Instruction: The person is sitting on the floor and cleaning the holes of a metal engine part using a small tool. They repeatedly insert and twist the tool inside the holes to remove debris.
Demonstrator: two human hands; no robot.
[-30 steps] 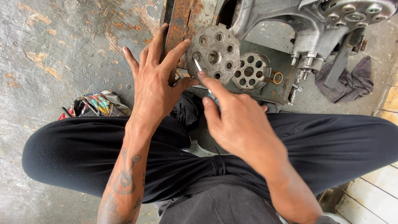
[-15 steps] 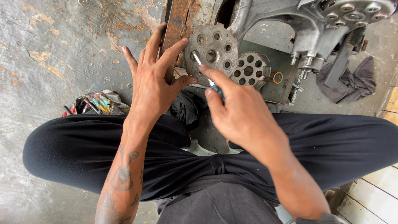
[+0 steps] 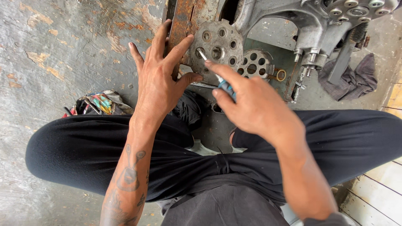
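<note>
Floor (image 3: 63, 50): worn grey concrete (paint flaking).
Left hand (image 3: 161, 81): fingers spread wide against perforated disc (image 3: 217, 48).
Right hand (image 3: 255, 104): fingers gripping screwdriver (image 3: 217, 77), tip at disc.

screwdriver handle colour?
Blue with some black, on the screwdriver in the right hand; head view, mostly hidden.

Soft even daylight, faint shadows, sharp focus, wide-angle edge distortion

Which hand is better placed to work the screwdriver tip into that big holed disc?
Right. The right hand already holds the screwdriver with its tip at the disc; the left hand lies spread against the rusty bar.
</note>
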